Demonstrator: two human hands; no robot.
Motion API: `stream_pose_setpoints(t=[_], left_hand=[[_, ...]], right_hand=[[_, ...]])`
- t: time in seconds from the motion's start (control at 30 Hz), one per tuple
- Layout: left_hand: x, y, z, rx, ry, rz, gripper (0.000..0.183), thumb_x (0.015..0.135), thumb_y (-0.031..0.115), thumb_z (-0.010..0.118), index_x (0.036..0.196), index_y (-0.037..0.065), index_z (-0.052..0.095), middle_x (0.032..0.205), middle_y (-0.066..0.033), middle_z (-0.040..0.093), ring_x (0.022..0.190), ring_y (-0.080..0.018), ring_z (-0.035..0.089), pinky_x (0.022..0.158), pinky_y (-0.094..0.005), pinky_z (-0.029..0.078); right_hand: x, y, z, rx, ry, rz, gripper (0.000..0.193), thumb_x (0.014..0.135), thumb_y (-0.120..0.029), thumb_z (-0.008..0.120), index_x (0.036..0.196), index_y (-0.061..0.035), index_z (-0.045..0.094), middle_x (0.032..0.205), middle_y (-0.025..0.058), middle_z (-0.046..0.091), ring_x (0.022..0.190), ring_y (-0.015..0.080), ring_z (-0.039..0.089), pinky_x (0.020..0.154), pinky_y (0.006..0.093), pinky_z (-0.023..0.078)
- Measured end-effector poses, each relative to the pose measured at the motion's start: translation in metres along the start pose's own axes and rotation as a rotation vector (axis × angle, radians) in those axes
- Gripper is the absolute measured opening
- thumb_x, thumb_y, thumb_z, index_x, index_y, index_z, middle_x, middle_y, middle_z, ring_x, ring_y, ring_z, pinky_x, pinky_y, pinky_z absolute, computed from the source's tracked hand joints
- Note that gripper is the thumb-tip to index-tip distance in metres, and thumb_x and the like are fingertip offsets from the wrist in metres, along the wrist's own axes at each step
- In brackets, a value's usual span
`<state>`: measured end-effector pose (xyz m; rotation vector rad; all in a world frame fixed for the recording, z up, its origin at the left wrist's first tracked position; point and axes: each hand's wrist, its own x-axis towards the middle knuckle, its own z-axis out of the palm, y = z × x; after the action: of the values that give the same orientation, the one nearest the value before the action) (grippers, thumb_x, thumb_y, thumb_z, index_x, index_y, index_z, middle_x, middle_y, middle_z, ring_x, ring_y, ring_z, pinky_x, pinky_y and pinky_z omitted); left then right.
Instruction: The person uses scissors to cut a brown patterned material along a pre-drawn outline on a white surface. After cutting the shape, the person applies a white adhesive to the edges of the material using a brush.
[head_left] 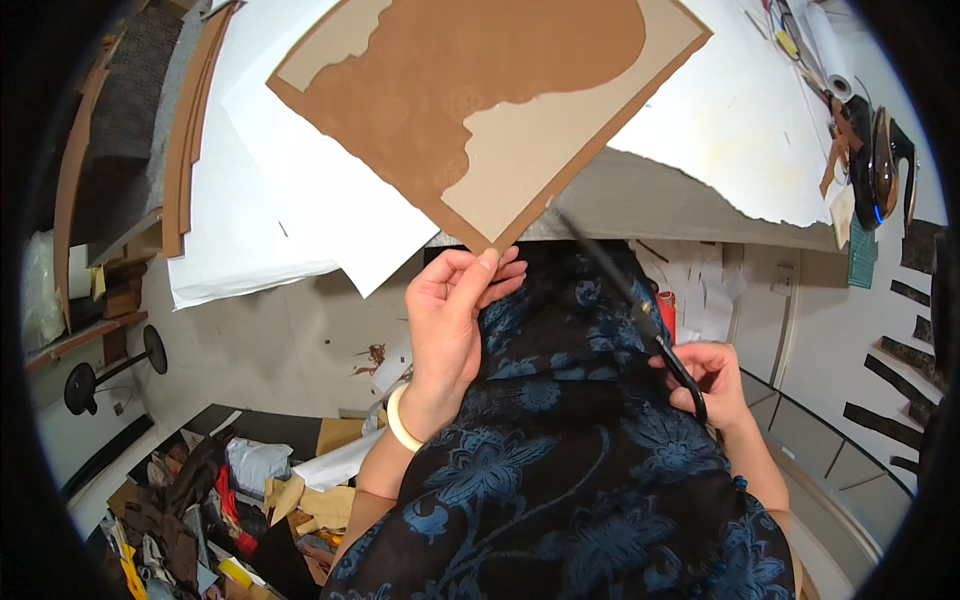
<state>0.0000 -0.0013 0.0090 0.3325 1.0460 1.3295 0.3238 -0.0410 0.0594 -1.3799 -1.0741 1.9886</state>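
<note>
left hand (455,300) pinches the near corner of a brown sheet (420,115) between thumb and fingers, the palm turned partly upward. right hand (715,380) has its fingers closed around the black handle of a pair of scissors (642,310); the blades point up and leftward, toward the sheet's near right edge, and are too blurred to tell whether they are apart. the brown sheet slants away from the left hand and over the table, carrying beige pieces (560,140) with wavy edges, brown showing as a border along their straight sides. a cream bangle (400,420) circles the left wrist, and dark cloth with blue flowers (540,450) covers the person's lap. beyond the hands, white paper (330,200) lies on the table, with a ragged-edged white piece (740,130) over a grey surface (680,195) to the right. farther out, a white roll (828,55) lies at upper right, black strips (885,388) at far right, and a heap of mixed scraps (250,500) at lower left.
</note>
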Motion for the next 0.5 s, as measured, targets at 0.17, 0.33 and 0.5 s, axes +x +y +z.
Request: stream_pose_setpoints(t=[0.17,0.33,0.5], left_hand=[[-0.014,0.018,0.019,0.023,-0.074,0.031,0.012,0.106,0.005,0.066,0.098,-0.003,0.067,0.102,-0.0159,0.077,0.102,-0.0246,0.077,0.094,-0.0379,0.064],[-0.021,0.031,0.037,0.068,-0.261,0.133,0.007,0.105,0.0,0.067,0.1,-0.005,0.069,0.104,-0.0186,0.078,0.1,-0.0216,0.077,0.093,-0.0349,0.063],[-0.024,0.056,0.048,0.363,-0.54,-0.069,0.013,0.102,-0.002,0.068,0.115,-0.007,0.072,0.12,-0.0163,0.078,0.105,-0.0174,0.075,0.096,-0.0298,0.059]], right_hand=[[0.055,-0.028,0.046,0.116,0.113,-0.201,0.032,0.091,0.002,0.078,0.112,-0.0032,0.054,0.092,0.0046,0.067,0.082,0.0094,0.064,0.075,0.0245,0.054],[0.137,-0.074,0.087,0.268,0.423,-0.431,0.035,0.097,-0.008,0.081,0.113,-0.0029,0.05,0.105,0.0055,0.065,0.087,0.0126,0.067,0.077,0.0277,0.058],[0.173,-0.089,0.066,0.296,0.557,-0.679,0.042,0.091,0.0,0.083,0.109,-0.0082,0.046,0.089,-0.0031,0.054,0.078,0.0049,0.054,0.068,0.0215,0.043]])
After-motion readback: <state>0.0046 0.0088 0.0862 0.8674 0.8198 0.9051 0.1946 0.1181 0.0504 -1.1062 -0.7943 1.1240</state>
